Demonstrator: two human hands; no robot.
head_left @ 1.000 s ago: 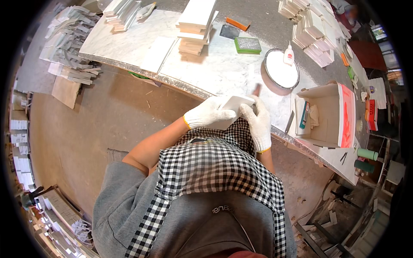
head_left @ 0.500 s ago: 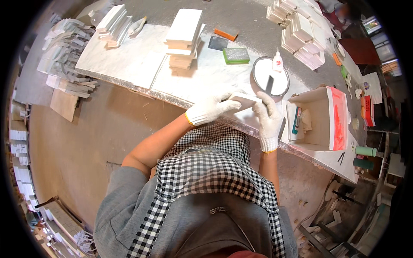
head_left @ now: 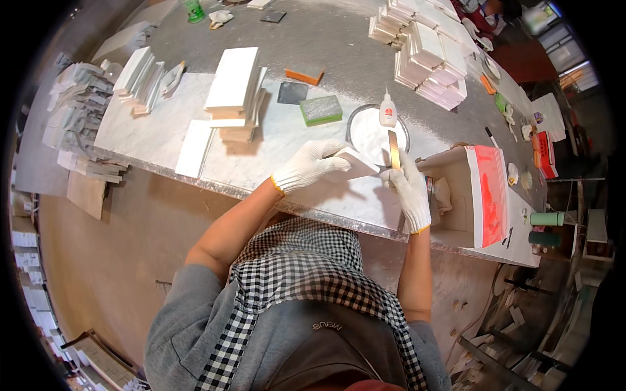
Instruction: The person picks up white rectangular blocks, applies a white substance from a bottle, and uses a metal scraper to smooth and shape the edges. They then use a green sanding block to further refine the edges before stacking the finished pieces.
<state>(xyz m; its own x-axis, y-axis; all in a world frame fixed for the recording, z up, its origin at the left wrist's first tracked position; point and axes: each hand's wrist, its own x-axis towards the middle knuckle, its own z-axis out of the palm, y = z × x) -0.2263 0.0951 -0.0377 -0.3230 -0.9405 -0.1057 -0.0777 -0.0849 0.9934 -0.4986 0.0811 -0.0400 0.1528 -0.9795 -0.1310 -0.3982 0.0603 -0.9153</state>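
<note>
My left hand (head_left: 306,169), in a white knit glove with a yellow cuff, is closed on a flat white slab (head_left: 357,164) held above the near table edge. To its right, my gloved right hand (head_left: 411,195) grips a narrow flat blade (head_left: 394,146) that points away from me and catches yellowish light; its handle end is hidden by the fingers. Just beyond both hands lies a round dark-rimmed dish (head_left: 350,134) of white material. A white nozzle bottle (head_left: 387,112) stands at the dish, overlapping it in view.
A stack of white slabs (head_left: 231,81) stands left of a green-sided sponge block (head_left: 321,111), a dark square sheet (head_left: 292,92) and an orange block (head_left: 304,76). An open carton (head_left: 488,195) sits right of my right hand. More white stacks (head_left: 430,65) stand farther back.
The view has shifted, so the table things appear farther left and lower. My right fingers have come away from the slab, which stays in my left hand. The blade has turned from dark to shiny.
</note>
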